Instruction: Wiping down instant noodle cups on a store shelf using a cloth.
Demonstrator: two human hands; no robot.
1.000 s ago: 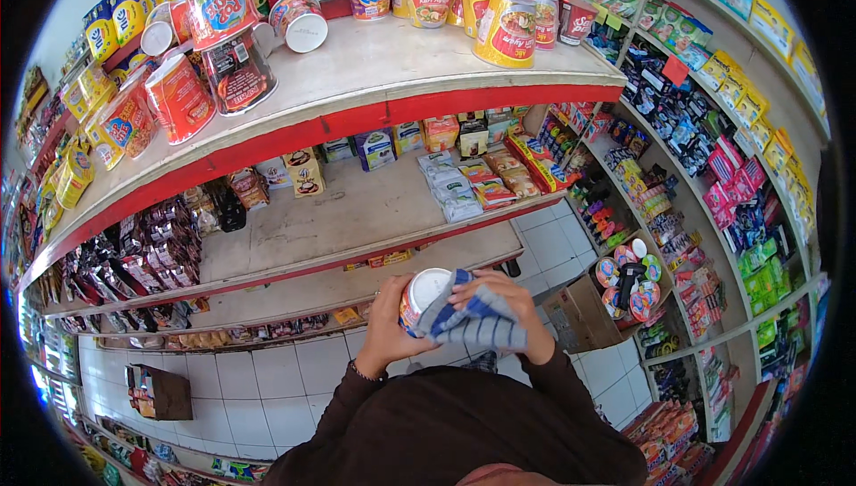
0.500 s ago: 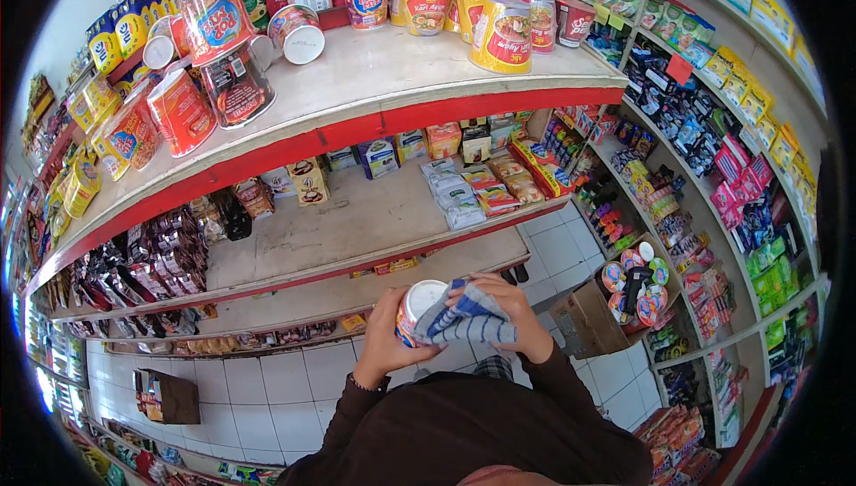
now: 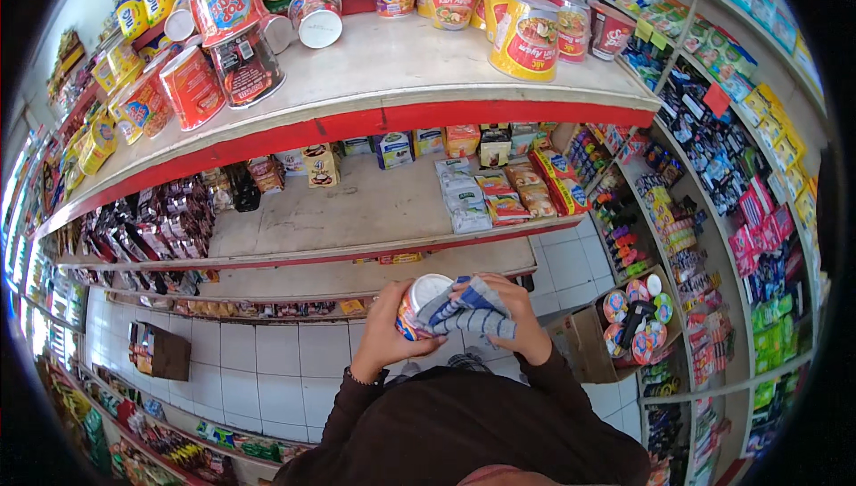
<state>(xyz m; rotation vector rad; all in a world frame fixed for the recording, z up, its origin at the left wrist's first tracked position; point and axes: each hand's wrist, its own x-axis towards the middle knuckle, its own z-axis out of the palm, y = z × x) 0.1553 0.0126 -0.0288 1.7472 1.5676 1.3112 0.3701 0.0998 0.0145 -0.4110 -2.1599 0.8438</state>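
In front of my body, my left hand (image 3: 392, 330) is wrapped round an instant noodle cup (image 3: 408, 315) with its pale round end tilted up toward me. My right hand (image 3: 520, 312) grips a grey and blue striped cloth (image 3: 477, 309), bunched up and pressed against the cup's right side. The cloth covers part of the cup and some of my right fingers. Both hands are beyond the front edge of the lower shelves.
The top shelf (image 3: 374, 76) holds yellow noodle cups (image 3: 524, 40) at right and stacked cups (image 3: 248, 67) at left. Coffee packs and boxes (image 3: 394, 149) fill parts of the shelf below. An open carton (image 3: 588, 348) of cups stands on the right, another carton (image 3: 160, 350) on the tiled floor at left.
Shelves and cartons have shifted slightly in the picture as my head moved. My hands keep hold of the cup and cloth; the cloth's folds have changed a little against the cup.
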